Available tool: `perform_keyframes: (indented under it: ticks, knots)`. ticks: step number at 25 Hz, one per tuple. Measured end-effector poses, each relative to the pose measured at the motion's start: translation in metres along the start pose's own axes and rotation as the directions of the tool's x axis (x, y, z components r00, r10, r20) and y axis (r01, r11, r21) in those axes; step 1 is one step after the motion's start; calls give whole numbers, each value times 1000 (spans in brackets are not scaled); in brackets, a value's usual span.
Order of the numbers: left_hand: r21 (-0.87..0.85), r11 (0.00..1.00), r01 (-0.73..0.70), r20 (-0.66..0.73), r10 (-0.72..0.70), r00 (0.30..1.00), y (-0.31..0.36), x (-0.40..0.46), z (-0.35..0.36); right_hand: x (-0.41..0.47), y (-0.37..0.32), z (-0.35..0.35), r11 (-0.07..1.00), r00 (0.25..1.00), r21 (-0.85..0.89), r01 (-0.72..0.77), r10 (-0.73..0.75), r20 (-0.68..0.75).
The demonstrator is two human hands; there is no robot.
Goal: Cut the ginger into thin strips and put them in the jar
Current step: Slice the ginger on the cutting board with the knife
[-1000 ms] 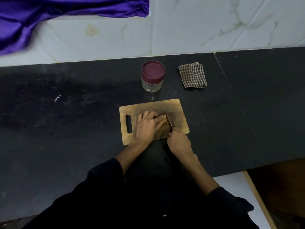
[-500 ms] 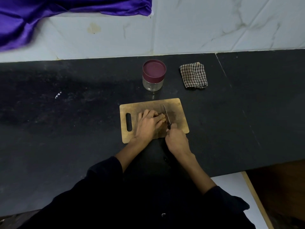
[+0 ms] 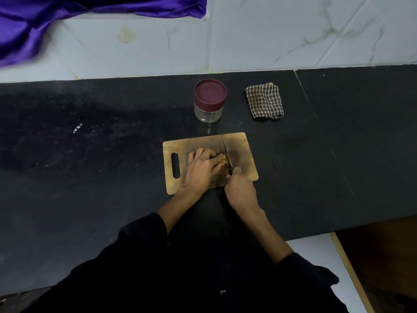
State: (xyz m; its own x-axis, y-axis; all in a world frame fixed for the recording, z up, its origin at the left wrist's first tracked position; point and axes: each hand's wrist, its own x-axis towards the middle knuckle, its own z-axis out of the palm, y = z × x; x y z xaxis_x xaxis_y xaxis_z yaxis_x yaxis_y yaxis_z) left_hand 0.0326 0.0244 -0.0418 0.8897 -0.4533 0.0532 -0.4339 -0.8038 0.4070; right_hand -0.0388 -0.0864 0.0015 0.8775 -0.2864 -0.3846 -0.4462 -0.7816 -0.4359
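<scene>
A wooden cutting board (image 3: 242, 145) with a handle slot lies on the black counter. My left hand (image 3: 202, 169) lies over the ginger (image 3: 223, 159), fingers curled onto it; only a small tan edge of the ginger shows at my fingertips. My right hand (image 3: 241, 190) grips the dark handle of a knife (image 3: 227, 153), whose blade points away from me and sits right against the ginger's right side. A glass jar (image 3: 208, 111) with a maroon lid stands closed just beyond the board.
A folded checked cloth (image 3: 264, 100) lies right of the jar. Purple fabric (image 3: 45, 16) hangs over the white tiled wall at the upper left. The counter's front edge runs near my body, with a lower white surface (image 3: 316, 251) at the bottom right.
The knife has slid forward along the ginger, its blade now reaching farther up the board. My left hand stays on the ginger.
</scene>
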Motion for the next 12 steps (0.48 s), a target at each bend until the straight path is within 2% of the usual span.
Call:
perform_keyframes:
  ticks: [3, 8, 12]
  knots:
    - [-10, 1000, -3, -12, 3, 1000, 0, 0, 0, -1, -3, 5, 999, 1000, -37, -14, 13, -28]
    - [-18, 1000, -14, -25, 13, 1000, 0, -1, 0, -5, -8, 16, 981, 996, -195, -18, 1, -89]
    - [-13, 1000, -21, -25, 21, 999, 0, -1, -1, -5, -7, 16, 982, 997, -187, -25, 10, -80]
